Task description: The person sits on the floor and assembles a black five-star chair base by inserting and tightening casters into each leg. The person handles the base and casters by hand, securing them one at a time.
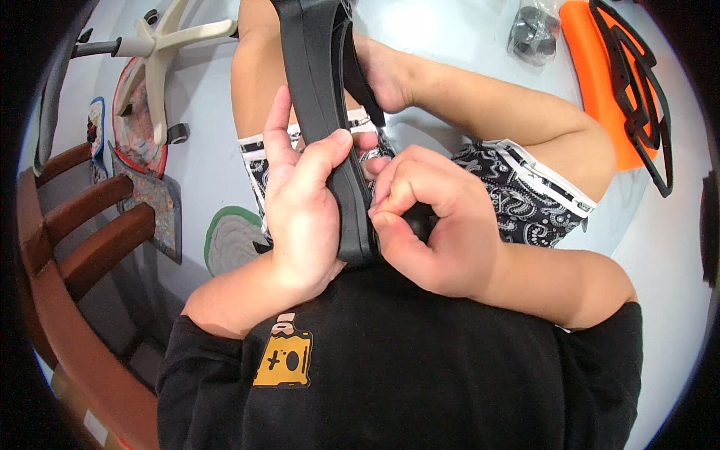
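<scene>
Seemingly a room at home, given the brown slatted furniture (105,244) and wheeled chair base (155,45).

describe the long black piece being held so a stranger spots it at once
Find the black shirt across the picture's lower middle. Just above it, the left hand grips a long black piece reaching the top edge, with the right hand pinched at its right side. Unlike the orange item at upper right, it is all black and held.

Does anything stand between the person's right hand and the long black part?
Nothing visible does: the right hand has its pinched fingertips right at the edge of the black part. The left hand holds the opposite side.
</scene>
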